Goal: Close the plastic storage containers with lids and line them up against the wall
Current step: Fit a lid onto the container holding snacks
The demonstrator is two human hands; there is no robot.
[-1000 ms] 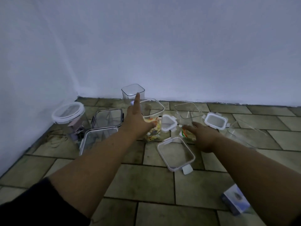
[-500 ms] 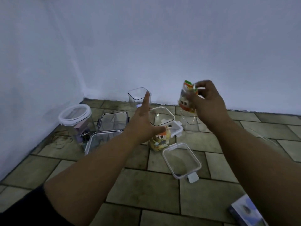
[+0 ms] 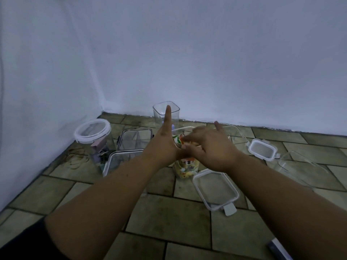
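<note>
**Left hand** (image 3: pixel 165 145): held flat with the forefinger straight up and laid against the side of the central container (image 3: pixel 185 167). Nothing is gripped.

**Right hand** (image 3: pixel 212 147): fingers are curled round a colourful snack packet (image 3: pixel 177 140), which is held at the mouth of the central container. Some blur is noted here.

**Central container:** stands upright on the tiled floor (image 3: pixel 159 212), away from the wall (image 3: pixel 206 62). It is partly filled with packets and has no lid.

**Large lid** (image 3: pixel 216 190): lies loose on the floor, just in front of the central container.

**Small lid** (image 3: pixel 262 149): lies loose, to the right.

**Round container** (image 3: pixel 93 136): its white-rimmed lid is already fitted, and it is placed near the left wall.

**Two rectangular containers** (image 3: pixel 134 138), (image 3: pixel 120 159): appear lidded and are grouped beside the round one.

**Tall square container** (image 3: pixel 174 115): open, set close to the back wall.

**Clear tubs** (image 3: pixel 236 135), (image 3: pixel 300 166): open and well apart from each other.

**Progress:** judged early. About three units are closed. The rest are yet to be lidded, and no orderly row has been formed.
</note>
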